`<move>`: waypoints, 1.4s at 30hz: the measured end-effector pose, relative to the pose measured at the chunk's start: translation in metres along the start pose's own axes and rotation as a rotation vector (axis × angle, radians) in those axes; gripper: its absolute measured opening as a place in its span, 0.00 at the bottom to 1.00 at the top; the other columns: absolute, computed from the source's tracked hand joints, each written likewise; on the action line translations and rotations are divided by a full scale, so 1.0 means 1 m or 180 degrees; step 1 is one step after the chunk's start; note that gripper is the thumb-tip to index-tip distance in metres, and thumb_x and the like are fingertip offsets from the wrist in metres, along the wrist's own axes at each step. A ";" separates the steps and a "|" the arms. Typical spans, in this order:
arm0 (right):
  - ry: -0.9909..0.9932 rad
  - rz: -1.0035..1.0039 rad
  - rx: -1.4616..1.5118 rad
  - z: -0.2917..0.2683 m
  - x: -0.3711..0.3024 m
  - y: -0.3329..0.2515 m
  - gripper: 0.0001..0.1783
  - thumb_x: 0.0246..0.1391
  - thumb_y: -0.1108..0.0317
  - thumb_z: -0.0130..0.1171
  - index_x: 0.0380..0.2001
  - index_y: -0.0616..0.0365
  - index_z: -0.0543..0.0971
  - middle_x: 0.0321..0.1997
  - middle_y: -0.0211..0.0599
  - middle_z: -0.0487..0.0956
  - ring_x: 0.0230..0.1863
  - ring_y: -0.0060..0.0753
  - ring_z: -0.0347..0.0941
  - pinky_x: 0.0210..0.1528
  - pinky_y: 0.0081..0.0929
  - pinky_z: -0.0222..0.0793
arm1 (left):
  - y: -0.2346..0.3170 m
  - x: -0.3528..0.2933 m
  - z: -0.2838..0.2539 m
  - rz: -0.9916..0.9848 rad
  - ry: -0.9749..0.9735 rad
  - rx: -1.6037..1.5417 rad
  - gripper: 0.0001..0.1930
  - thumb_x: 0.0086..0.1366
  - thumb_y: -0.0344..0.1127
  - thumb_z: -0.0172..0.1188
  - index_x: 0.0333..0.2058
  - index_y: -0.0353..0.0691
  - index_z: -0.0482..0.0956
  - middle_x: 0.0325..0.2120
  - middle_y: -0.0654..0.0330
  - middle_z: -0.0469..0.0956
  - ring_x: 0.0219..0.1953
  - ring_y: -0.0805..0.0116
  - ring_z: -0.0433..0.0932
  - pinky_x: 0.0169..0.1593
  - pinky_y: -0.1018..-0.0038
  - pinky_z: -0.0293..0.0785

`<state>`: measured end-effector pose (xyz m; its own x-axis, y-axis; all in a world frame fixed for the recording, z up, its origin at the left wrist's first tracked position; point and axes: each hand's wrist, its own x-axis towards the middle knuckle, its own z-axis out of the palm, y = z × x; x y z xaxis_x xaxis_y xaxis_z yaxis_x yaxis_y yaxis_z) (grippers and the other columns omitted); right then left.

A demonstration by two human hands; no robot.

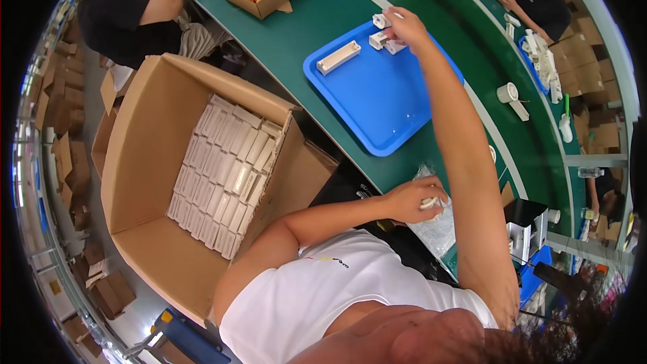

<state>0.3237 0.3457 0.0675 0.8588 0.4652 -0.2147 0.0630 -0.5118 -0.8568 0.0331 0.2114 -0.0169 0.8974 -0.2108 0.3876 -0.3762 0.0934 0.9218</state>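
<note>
My right hand [407, 29] reaches over the far corner of a blue tray [377, 111]. Its fingers close around a small white plastic piece [381, 21] at the rim. Just below the fingers, another white piece [378, 40] lies in the tray. A longer white rectangular housing [339, 58] rests toward the tray's left corner. Nearer my body, my left hand [414, 201] is curled around a small white part [431, 203], mostly covered by the fingers. Beside it, at the table edge, is a crumpled clear plastic bag [437, 232].
A large open carton [145, 162] at my left holds rows of small white boxes [226, 175]. Farther along the green table [306, 23] stands a box of orange-tipped parts [269, 3]. White rolls [507, 92] sit on the curved green belt. Other people [128, 17] work nearby.
</note>
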 end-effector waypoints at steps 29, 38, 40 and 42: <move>0.1759 -0.0197 0.3557 -0.099 -0.437 0.204 0.28 0.66 0.68 0.52 0.66 0.65 0.63 0.57 0.44 0.76 0.53 0.41 0.78 0.55 0.39 0.76 | 0.036 0.033 0.023 0.0007 -0.1214 0.0698 0.07 0.66 0.35 0.63 0.39 0.42 0.87 0.41 0.59 0.78 0.39 0.62 0.80 0.41 0.70 0.76; 0.1342 -0.0267 0.3741 -0.100 -0.454 0.212 0.29 0.64 0.69 0.55 0.67 0.65 0.63 0.56 0.43 0.76 0.51 0.39 0.78 0.52 0.37 0.76 | 0.042 0.037 0.037 -0.0308 -0.1961 0.0698 0.08 0.67 0.36 0.62 0.39 0.41 0.86 0.41 0.59 0.78 0.41 0.60 0.79 0.46 0.69 0.75; 0.1299 -0.0251 0.3713 -0.099 -0.458 0.215 0.30 0.64 0.69 0.55 0.67 0.65 0.63 0.56 0.43 0.76 0.51 0.39 0.78 0.51 0.37 0.76 | 0.046 0.037 0.039 -0.0311 -0.2077 0.0686 0.08 0.67 0.36 0.62 0.39 0.40 0.86 0.41 0.59 0.78 0.42 0.60 0.79 0.46 0.69 0.75; 0.1174 -0.0241 0.3645 -0.099 -0.458 0.215 0.30 0.64 0.69 0.54 0.67 0.65 0.62 0.56 0.44 0.76 0.50 0.39 0.79 0.50 0.36 0.77 | 0.047 0.039 0.038 -0.0303 -0.2179 0.0662 0.08 0.67 0.36 0.62 0.39 0.39 0.86 0.41 0.59 0.78 0.42 0.60 0.79 0.47 0.69 0.75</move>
<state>-0.0055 -0.0487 0.0283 0.9778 0.1363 -0.1591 -0.2077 0.5324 -0.8206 0.0418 0.1701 0.0414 0.6085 -0.7776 0.1585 -0.4007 -0.1285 0.9072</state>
